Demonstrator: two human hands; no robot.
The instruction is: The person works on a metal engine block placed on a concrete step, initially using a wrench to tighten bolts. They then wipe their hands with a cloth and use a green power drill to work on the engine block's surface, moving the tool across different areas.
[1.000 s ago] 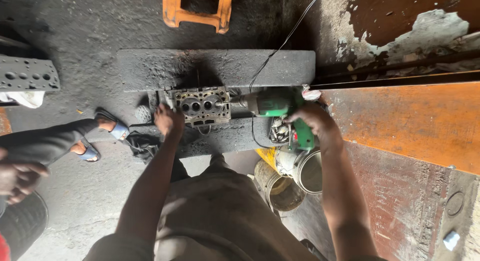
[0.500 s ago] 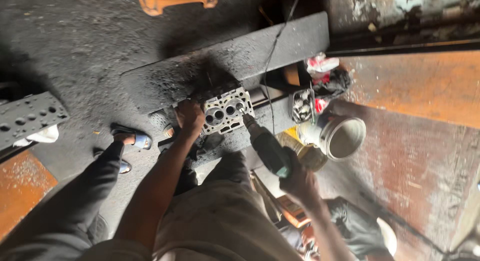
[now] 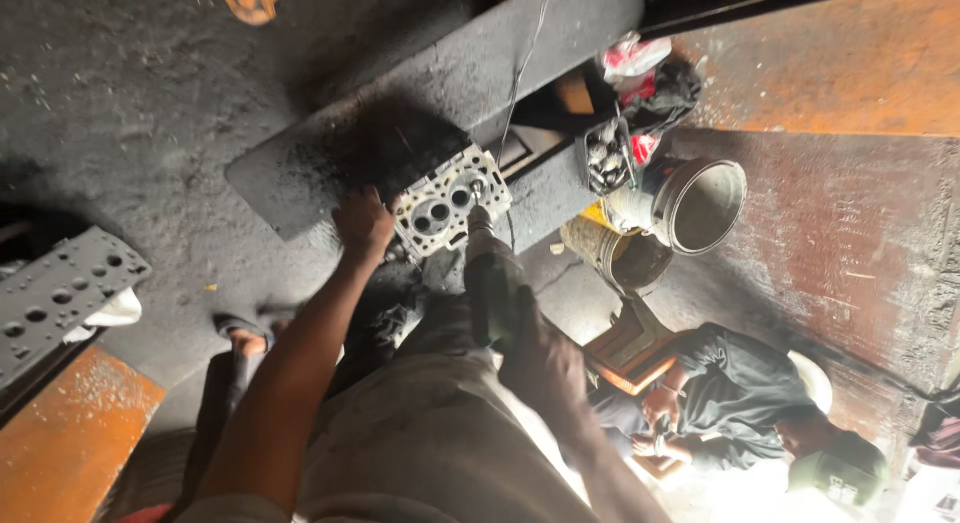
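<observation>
A grey metal cylinder head (image 3: pixel 447 200) with round ports lies on a dark steel beam (image 3: pixel 420 93). My left hand (image 3: pixel 362 223) grips its left end and holds it steady. My right hand (image 3: pixel 540 368) is wrapped around a dark green power drill (image 3: pixel 492 273), whose tip touches the right side of the cylinder head. The drill's thin cable (image 3: pixel 525 63) runs up over the beam.
A metal bucket (image 3: pixel 695 205) lies on its side, with a yellow can (image 3: pixel 612 253) and a tray of small parts (image 3: pixel 606 155) nearby. Another person in dark clothes (image 3: pixel 740 393) crouches at lower right. A second perforated metal part (image 3: pixel 60 293) rests at left.
My head has turned, so the view has rotated. My right hand has brought the drill from the beam's right side down onto the cylinder head. My left hand stays on it.
</observation>
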